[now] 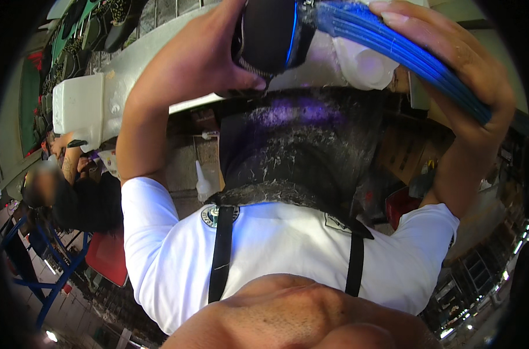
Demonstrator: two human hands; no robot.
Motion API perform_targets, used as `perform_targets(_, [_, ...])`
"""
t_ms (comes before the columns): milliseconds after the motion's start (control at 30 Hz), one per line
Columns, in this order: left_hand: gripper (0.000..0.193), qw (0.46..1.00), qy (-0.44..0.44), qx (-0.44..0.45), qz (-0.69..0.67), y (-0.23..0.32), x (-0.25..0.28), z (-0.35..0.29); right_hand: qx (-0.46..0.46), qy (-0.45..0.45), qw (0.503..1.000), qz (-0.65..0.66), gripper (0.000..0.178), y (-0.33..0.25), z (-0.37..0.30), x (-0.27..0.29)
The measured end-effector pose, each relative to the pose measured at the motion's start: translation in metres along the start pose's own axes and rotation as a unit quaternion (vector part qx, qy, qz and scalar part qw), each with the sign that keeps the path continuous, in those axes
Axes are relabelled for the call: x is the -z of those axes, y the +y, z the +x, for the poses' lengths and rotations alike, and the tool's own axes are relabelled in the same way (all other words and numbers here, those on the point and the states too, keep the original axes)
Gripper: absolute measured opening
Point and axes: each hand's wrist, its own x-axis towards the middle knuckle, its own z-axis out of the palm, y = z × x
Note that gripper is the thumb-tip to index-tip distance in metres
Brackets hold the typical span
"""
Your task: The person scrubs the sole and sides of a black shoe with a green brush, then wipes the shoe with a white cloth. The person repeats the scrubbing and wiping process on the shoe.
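Observation:
Near the top edge, my left hand (215, 49) is closed around a black shoe (267, 35) with a blue-lit line along its side. Part of the shoe runs out of view. My right hand (459, 55) curls over a long, ribbed blue thing like a bundle of strips (418, 55). Its left end meets or nearly meets the shoe; I cannot tell whether they touch. Beneath that bundle sits a whitish translucent plastic container (366, 67). I wear a black apron (299, 157) marked with pale dried smears, under purple light.
A pale work surface (139, 81) curves along the top left, with a white block-shaped end (78, 113). Dark shoes (90, 41) stand beyond it. Another person (84, 198) sits at the left by a red stool (107, 256). A white nozzle bottle (202, 183) stands lower down.

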Motion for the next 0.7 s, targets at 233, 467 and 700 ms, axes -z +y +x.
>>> perform_targets(233, [0.120,0.991,-0.036,0.104,-0.071,-0.006,0.012,0.009,0.041,0.098,0.994,0.002,0.023,0.021,-0.011,-0.047])
perform_targets(467, [0.118,0.993,-0.036,0.079,-0.086,-0.006,0.015,0.016,-0.028,0.201,0.979,0.016,0.027,0.010,-0.020,-0.093])
perform_targets(700, [0.118,0.998,-0.034,0.037,-0.049,-0.032,0.010,0.020,-0.012,0.224,0.973,-0.061,0.030,0.013,-0.026,-0.130])
